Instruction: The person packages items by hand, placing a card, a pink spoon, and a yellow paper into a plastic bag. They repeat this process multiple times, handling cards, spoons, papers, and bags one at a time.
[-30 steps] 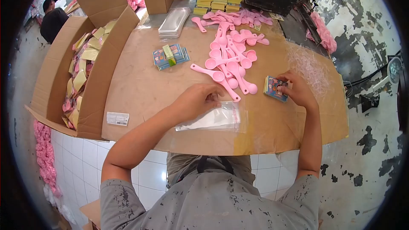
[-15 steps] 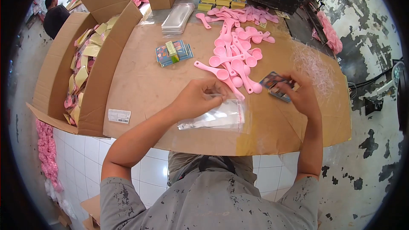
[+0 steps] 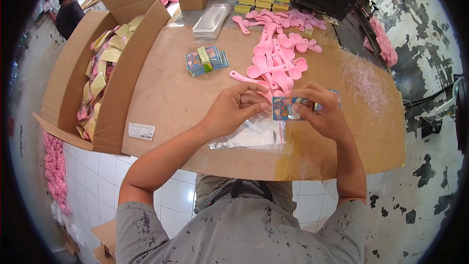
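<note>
On my remote screen the view is bright, with quite even light over the bench (image 3: 171,85) and only soft shadows. I cannot tell where the lamp or window is. A white spot of glare sits on the floor tiles (image 3: 178,196), and the clear plastic bags (image 3: 251,137) give pale reflections. The wide lens bends the bench's near edge, and the corners fall into black. Print on the white label (image 3: 141,131) is too small for me.
</note>
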